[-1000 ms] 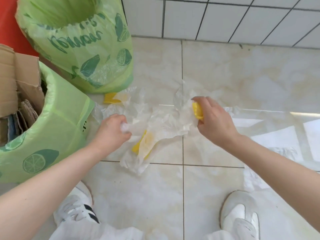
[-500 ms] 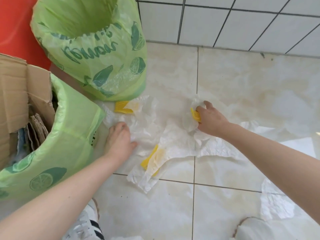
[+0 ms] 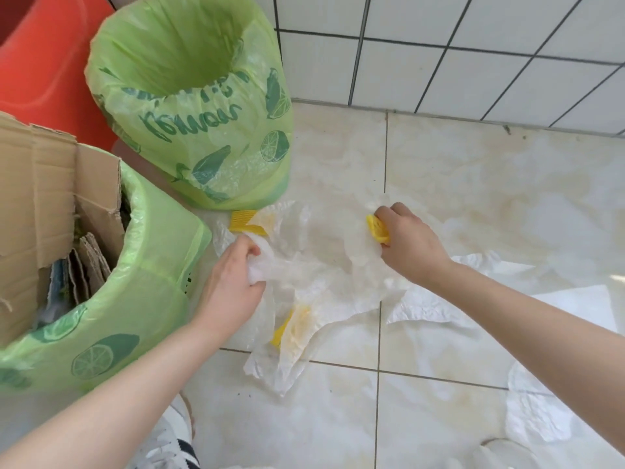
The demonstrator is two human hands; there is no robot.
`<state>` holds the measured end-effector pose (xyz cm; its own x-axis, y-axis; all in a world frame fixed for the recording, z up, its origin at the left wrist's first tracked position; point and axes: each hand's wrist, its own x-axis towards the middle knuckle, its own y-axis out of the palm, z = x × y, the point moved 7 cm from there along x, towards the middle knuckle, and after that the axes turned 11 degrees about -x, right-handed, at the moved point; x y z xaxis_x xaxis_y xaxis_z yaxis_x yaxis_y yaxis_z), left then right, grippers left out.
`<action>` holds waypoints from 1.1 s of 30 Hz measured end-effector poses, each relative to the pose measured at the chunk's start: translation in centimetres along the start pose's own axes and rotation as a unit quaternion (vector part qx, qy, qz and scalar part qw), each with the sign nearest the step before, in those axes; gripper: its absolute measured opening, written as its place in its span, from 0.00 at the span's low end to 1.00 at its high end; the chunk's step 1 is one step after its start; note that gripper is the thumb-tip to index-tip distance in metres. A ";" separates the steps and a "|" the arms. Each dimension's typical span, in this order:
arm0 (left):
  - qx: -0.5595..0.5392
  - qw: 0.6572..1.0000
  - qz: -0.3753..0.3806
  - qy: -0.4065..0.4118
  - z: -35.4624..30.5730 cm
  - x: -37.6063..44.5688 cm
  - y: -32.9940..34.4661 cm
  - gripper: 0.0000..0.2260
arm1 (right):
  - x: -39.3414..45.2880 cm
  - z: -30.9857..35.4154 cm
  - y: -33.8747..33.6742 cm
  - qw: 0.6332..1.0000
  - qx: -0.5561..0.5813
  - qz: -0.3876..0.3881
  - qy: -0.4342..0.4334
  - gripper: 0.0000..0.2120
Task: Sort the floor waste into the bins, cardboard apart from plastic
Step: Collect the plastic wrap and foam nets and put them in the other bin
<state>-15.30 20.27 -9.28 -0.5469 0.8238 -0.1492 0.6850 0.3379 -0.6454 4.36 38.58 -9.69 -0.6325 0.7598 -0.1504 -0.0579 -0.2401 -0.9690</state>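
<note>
Plastic sheeting (image 3: 324,286), thin, white and crumpled, lies spread on the tiled floor (image 3: 473,198) just right of the two bins, with both my hands on it.

Far left: near bin (image 3: 142,299), green lemon-print liner, holds folded cardboard (image 3: 37,198) that stands up above its rim. Behind it, far bin (image 3: 203,130), same liner; from this angle I see only the liner inside. An orange object (image 3: 44,62) stands behind both bins.

Left hand (image 3: 233,286): grip closed on a bunched fold of the sheeting, close beside the near bin's wall. A yellow ribbed piece (image 3: 241,222) lies just beyond this hand, at the foot of the far bin. A second yellow piece (image 3: 291,328) shows through the film nearer to me, partly covered.

Right hand (image 3: 411,247): grip closed around a third yellow piece (image 3: 378,229) together with the sheeting's edge, low over the floor; I cannot tell whether it is touching.

Right of that: more white crumpled sheet (image 3: 439,302) trails under my right forearm, further pieces toward the lower right corner. White tiled wall (image 3: 439,45) at the back.
</note>
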 end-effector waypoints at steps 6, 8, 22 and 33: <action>-0.203 0.978 -0.026 -0.042 -5.2 1.2 -5.0 0.27 | 1.0 4.7 -6.7 0.985 0.157 -0.077 0.008 0.09; -0.235 0.971 -0.038 -0.031 -7.2 2.0 -7.2 0.31 | 1.4 6.1 -9.3 0.972 0.219 -0.089 0.015 0.11; -0.359 0.904 -0.230 -0.025 -9.0 13.5 -20.0 0.24 | 12.4 19.5 -19.1 0.955 0.236 -0.142 -0.112 0.12; -0.276 0.909 -0.307 -0.063 -7.4 22.1 -23.8 0.21 | 24.7 24.1 -19.5 0.958 0.228 -0.168 -0.042 0.16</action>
<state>-40.08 33.84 8.33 -0.9346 0.3558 0.0046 0.3501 0.9217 -0.1671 -28.69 47.47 10.25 -0.5778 0.7939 0.1896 -0.5879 -0.2436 -0.7714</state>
